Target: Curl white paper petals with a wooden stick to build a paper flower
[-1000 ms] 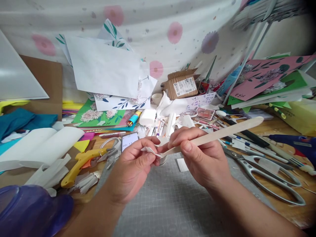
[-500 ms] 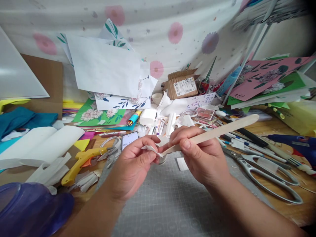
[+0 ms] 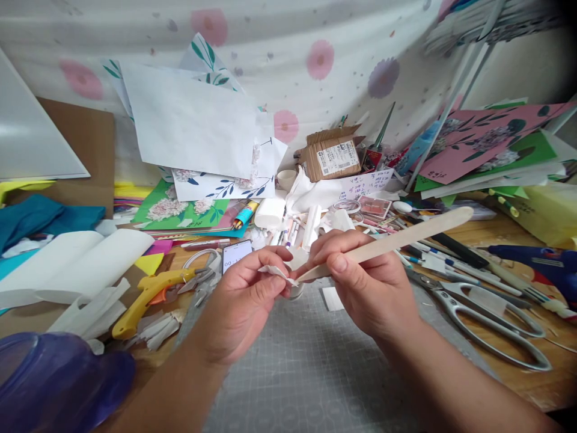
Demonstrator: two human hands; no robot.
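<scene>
My left hand (image 3: 247, 304) pinches a small crumpled piece of white paper (image 3: 276, 272) between thumb and fingers. In my right hand (image 3: 367, 282) is a flat wooden craft stick (image 3: 410, 233), slanting up to the right. The stick's lower end meets the edge of the paper beside my left fingertips. Partly hidden behind my hands, a small round container (image 3: 296, 293) stands on the grey cutting mat (image 3: 288, 367). A small white paper square (image 3: 332, 299) lies on the mat below my right fingers.
Scissors (image 3: 473, 316) lie at the right, near a blue glue gun (image 3: 532, 258). At the left are a yellow glue gun (image 3: 148, 297), white paper rolls (image 3: 99, 264) and a purple plastic object (image 3: 58, 379). A phone (image 3: 237, 255), pens and a cardboard box (image 3: 333, 155) crowd the back.
</scene>
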